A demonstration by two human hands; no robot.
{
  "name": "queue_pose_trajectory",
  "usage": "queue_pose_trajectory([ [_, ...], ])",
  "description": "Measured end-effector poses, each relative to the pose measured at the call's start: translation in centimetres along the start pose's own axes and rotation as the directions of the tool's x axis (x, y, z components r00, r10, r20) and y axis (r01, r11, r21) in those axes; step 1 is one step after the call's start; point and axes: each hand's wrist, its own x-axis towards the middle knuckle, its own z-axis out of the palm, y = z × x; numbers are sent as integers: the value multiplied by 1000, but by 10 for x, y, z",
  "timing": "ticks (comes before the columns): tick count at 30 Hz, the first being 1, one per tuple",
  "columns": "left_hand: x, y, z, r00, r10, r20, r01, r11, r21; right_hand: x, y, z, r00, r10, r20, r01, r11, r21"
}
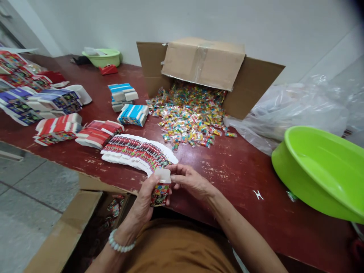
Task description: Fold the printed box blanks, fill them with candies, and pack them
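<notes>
In the head view, my left hand [145, 199] is wrapped round a small printed carton [160, 194], held upright at the table's front edge. Its white top flap [163, 174] stands up. My right hand [192, 182] is at the carton's upper right side, thumb and forefinger pinched at the flap's edge; its other fingers are curled and partly hidden. Just behind the carton, a fanned row of flat red-and-white cartons [136, 149] lies on the dark red table [222, 189]. Beyond it is a heap of wrapped candies [189, 121].
Candies spill from a tipped cardboard box [203, 62]. Banded carton stacks, red [98, 132], blue [133, 114] and purple [54, 100], stand left. A large green basin [318, 174] and clear plastic sheeting [301, 102] are right. An open cardboard box [68, 227] sits below the table edge.
</notes>
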Motion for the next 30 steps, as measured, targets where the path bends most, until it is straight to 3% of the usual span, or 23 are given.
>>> queue_pose_trajectory([
  [3, 0, 0, 2, 998, 51, -39, -52, 999, -7, 0, 4, 1, 1000, -6, -13, 6, 1000, -13],
  [7, -1, -1, 4, 998, 69, -5, -69, 998, -9, 3, 9, -2, 999, 42, 29, -44, 998, 54],
  [13, -5, -4, 9, 1000, 27, 3, -27, 999, -31, 4, 13, -1, 995, -102, 11, 103, 985, -142],
  [16, -6, 0, 10, 996, -92, 23, 94, 991, -100, -2, 6, 2, 945, -328, -3, 300, 866, -400],
  [19, -7, 5, 10, 976, -190, 106, 204, 967, -151, -10, 0, 3, 887, -451, 105, 432, 726, -535],
  [22, -5, 5, 10, 975, -146, 165, 175, 968, -179, -11, 2, 3, 926, -371, 69, 361, 818, -448],
  [25, -4, 2, 11, 992, -61, 112, 78, 984, -158, -5, 4, 6, 979, -203, -33, 187, 944, -271],
  [30, -4, -1, 8, 995, -64, 73, 68, 996, -50, 3, -2, 13, 996, -75, -43, 70, 992, -105],
])
